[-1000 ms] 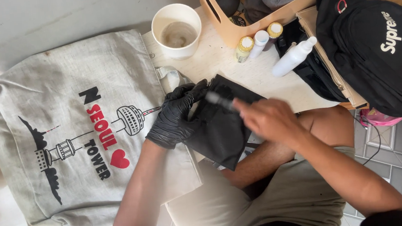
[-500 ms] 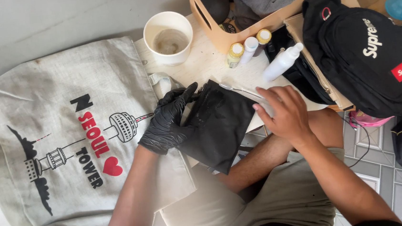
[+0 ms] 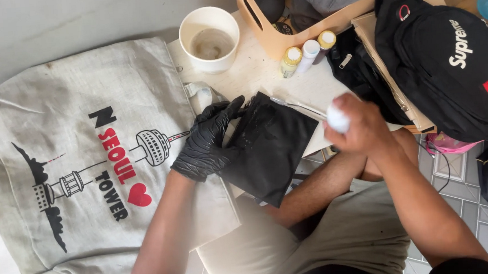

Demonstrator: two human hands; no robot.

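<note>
Black leather piece (image 3: 268, 146) lies flat at the near edge of the white work surface (image 3: 251, 75), one corner hanging over the edge above my lap. My left hand (image 3: 206, 140), in a black glove, rests flat on the left part of the piece, fingers spread and not closed around anything. My right hand (image 3: 359, 125) is bare and clenched around a small white bottle (image 3: 337, 118), held just beside the right corner of the piece, above the table edge. A thin metal tool (image 3: 296, 105) lies on the work surface, touching the upper right edge of the piece.

Left of the piece, a grey tote bag (image 3: 77, 161) with a black and red tower print is spread flat; the gloved wrist crosses its right border. Behind the piece stands a white cup (image 3: 209, 38) holding cloudy liquid. Three small bottles (image 3: 309, 53), two with yellow caps and one with a white cap, lie beside a tan wooden box (image 3: 282, 35). A black backpack (image 3: 453, 62) sits at the right, well apart from the piece.
</note>
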